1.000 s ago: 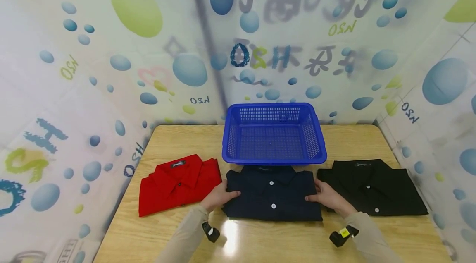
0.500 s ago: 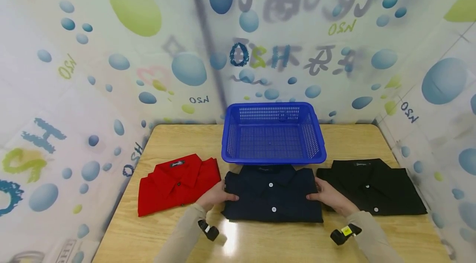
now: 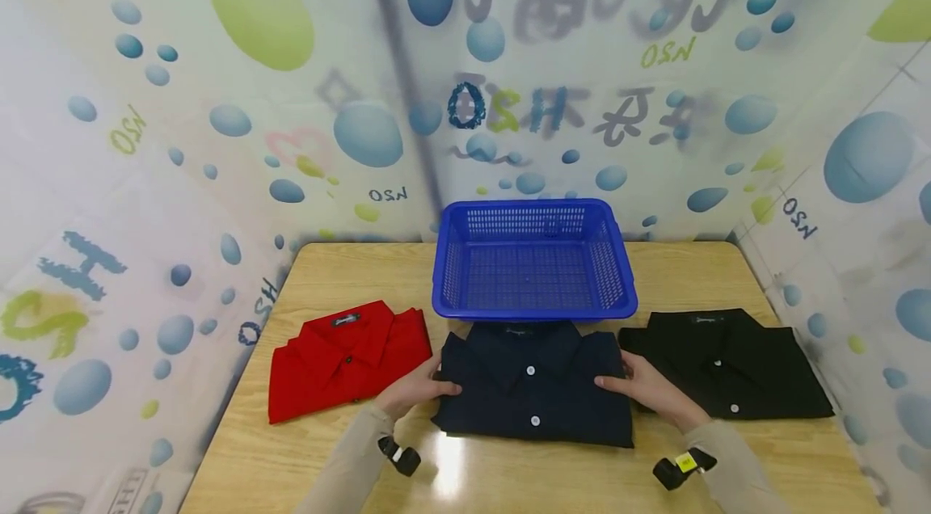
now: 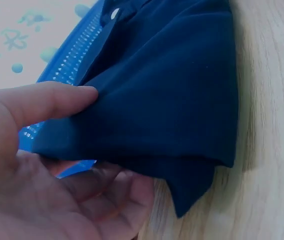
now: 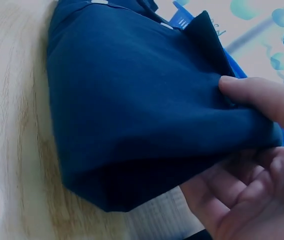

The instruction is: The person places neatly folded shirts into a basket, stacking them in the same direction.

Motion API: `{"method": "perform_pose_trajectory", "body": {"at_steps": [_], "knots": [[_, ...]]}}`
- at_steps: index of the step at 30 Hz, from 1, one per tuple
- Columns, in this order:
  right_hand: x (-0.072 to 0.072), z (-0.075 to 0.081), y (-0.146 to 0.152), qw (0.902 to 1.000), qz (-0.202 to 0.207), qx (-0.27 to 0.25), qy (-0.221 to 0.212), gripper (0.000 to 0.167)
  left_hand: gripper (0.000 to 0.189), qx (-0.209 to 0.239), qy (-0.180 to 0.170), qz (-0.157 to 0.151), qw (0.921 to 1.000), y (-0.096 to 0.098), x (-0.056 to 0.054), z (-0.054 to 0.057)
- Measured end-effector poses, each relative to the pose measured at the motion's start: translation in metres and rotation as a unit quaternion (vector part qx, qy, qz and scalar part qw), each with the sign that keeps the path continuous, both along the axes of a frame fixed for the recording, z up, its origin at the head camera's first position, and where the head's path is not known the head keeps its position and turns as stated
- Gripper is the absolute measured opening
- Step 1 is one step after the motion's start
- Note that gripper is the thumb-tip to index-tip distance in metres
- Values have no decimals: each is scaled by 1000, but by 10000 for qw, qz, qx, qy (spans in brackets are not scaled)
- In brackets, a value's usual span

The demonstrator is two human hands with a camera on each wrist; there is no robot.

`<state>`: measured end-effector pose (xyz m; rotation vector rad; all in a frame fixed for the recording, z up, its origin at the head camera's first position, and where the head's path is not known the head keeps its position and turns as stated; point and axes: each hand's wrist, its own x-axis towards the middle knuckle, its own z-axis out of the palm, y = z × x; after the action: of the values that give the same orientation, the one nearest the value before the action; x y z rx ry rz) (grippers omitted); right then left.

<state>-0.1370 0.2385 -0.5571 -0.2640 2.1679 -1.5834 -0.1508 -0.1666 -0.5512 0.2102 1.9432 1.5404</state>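
A folded navy shirt [image 3: 509,401] with white buttons lies in front of the blue basket, held at both sides. My left hand [image 3: 416,389] grips its left edge. In the left wrist view the thumb lies on top of the navy cloth [image 4: 172,95] and the curled fingers [image 4: 127,200] are underneath. At the opposite edge my right hand [image 3: 650,386] pinches the shirt the same way, its thumb above and its fingers tucked below in the right wrist view. A folded corner of cloth hangs down beside the left fingers.
The blue perforated basket [image 3: 534,313] stands at the back against the patterned wall. To the left lies a folded red shirt [image 3: 349,360], to the right a folded black shirt [image 3: 756,377]. All rest on a wooden table [image 3: 364,263].
The navy shirt's front edge has come slightly nearer the person, and its buttons sit lower in view. Both hands keep hold of its sides; the basket and the other shirts stay put.
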Motion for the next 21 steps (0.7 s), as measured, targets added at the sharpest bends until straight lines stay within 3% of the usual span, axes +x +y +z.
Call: {"method": "perform_pose_trajectory", "body": {"at_steps": [9, 15, 21], "knots": [[3, 6, 2, 9992, 250, -263, 143, 55, 76, -156, 196, -93, 9996, -8, 7, 8], [2, 8, 4, 9966, 553, -201, 576, 45, 74, -236, 481, -153, 9984, -9, 8, 16], [1, 20, 8, 9940, 720, -126, 820, 43, 73, -342, 712, -223, 9966, -10, 10, 21]]}}
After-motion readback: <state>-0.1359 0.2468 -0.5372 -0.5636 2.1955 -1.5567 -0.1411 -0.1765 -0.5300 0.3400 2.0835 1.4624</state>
